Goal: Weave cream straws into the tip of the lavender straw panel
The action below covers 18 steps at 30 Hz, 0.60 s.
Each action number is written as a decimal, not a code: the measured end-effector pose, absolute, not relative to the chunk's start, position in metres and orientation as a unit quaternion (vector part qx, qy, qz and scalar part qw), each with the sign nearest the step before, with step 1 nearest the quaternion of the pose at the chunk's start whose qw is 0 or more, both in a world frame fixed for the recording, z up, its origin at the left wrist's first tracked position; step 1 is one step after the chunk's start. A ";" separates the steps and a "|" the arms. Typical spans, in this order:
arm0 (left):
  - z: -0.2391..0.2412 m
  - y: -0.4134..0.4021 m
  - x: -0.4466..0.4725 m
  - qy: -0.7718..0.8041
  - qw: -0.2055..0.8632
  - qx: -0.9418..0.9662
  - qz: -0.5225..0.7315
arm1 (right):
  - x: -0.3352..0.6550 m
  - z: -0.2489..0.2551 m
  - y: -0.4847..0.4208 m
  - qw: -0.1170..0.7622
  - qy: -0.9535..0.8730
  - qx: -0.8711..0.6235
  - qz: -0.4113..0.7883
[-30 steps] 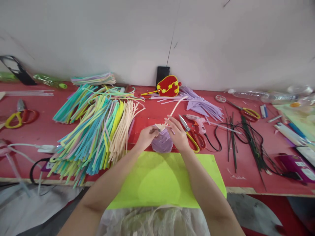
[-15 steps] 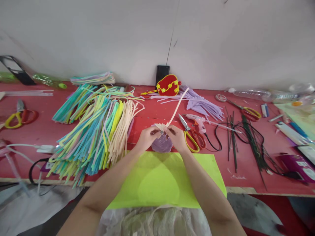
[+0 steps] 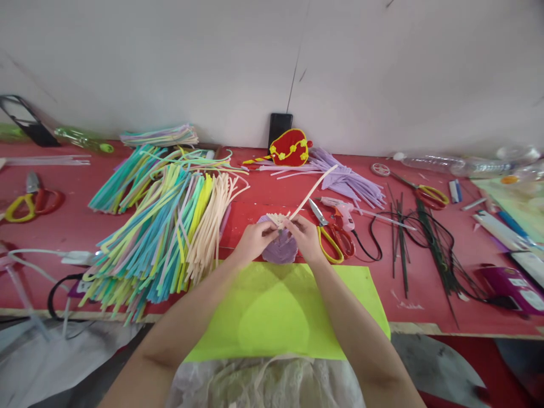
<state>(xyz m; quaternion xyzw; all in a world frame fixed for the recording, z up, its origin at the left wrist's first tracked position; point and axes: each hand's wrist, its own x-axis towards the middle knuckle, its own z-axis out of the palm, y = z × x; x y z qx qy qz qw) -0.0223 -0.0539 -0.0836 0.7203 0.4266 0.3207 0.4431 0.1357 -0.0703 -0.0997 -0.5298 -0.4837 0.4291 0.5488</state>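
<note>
A rounded lilac pipe-cleaner piece (image 3: 281, 253) with a cream patch at its top lies between my hands, just above a lime-green sheet (image 3: 276, 317). My left hand (image 3: 253, 242) grips this piece at its left side, thumb and finger pinched near the cream part. Opposite it, my right hand (image 3: 306, 239) has its fingertips closed on a cream pipe cleaner (image 3: 315, 191), whose free end sticks up to the right. The fingertips partly cover where the cream strand meets the piece. Close by my right hand lie scissors with yellow and red handles (image 3: 331, 243).
Bundled coloured pipe cleaners (image 3: 157, 226) spread across the left. Behind my hands are a red fan-shaped piece (image 3: 289, 148), a black phone (image 3: 279, 123) and lilac pipe cleaners (image 3: 352, 184). A pink glue gun (image 3: 343, 212), its cord and dark green stems (image 3: 436, 249) lie right.
The cream pipe cleaner's free end has swung right and lower. More of the lilac piece shows at its upper left. Both hands stay almost in place.
</note>
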 end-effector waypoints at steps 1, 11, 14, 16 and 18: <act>-0.084 -0.054 -0.022 0.426 0.443 0.720 0.321 | 0.137 -0.099 -0.070 0.555 -0.475 -0.531 0.429; -0.086 -0.056 -0.020 0.433 0.459 0.696 0.342 | 0.139 -0.093 -0.069 0.576 -0.438 -0.527 0.445; -0.087 -0.055 -0.020 0.430 0.471 0.685 0.351 | 0.141 -0.093 -0.069 0.599 -0.423 -0.535 0.420; -0.087 -0.055 -0.020 0.430 0.481 0.673 0.361 | 0.145 -0.092 -0.068 0.617 -0.409 -0.547 0.391; -0.087 -0.055 -0.020 0.437 0.487 0.656 0.375 | 0.147 -0.092 -0.068 0.621 -0.415 -0.549 0.376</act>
